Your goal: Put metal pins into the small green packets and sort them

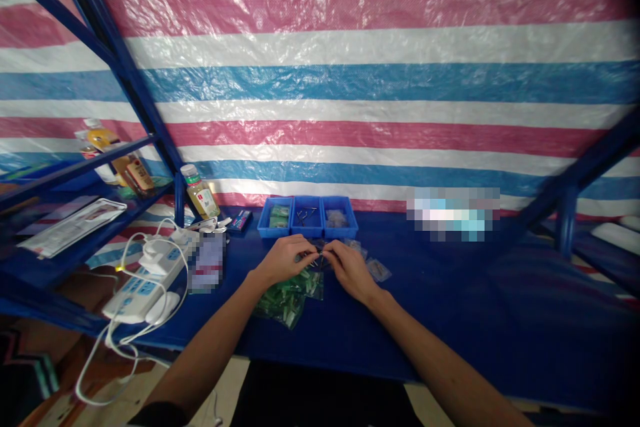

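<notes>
My left hand [285,258] and my right hand [350,269] meet over the blue table [450,307], fingertips pinched together on small dark metal parts [319,257] that are too small to name. Just below my left hand lies a heap of clear bags with green pieces [287,297]. A few clear small bags [377,269] lie to the right of my right hand. Behind the hands stand three blue bins [307,216] in a row; the middle one holds dark screws or pins.
A white power strip with plugs and cables [145,280] lies at the table's left end. A bottle with yellow liquid [200,193] stands by a blue rack post. The left shelf [75,240] holds papers and bottles. A striped tarp [350,80] hangs behind.
</notes>
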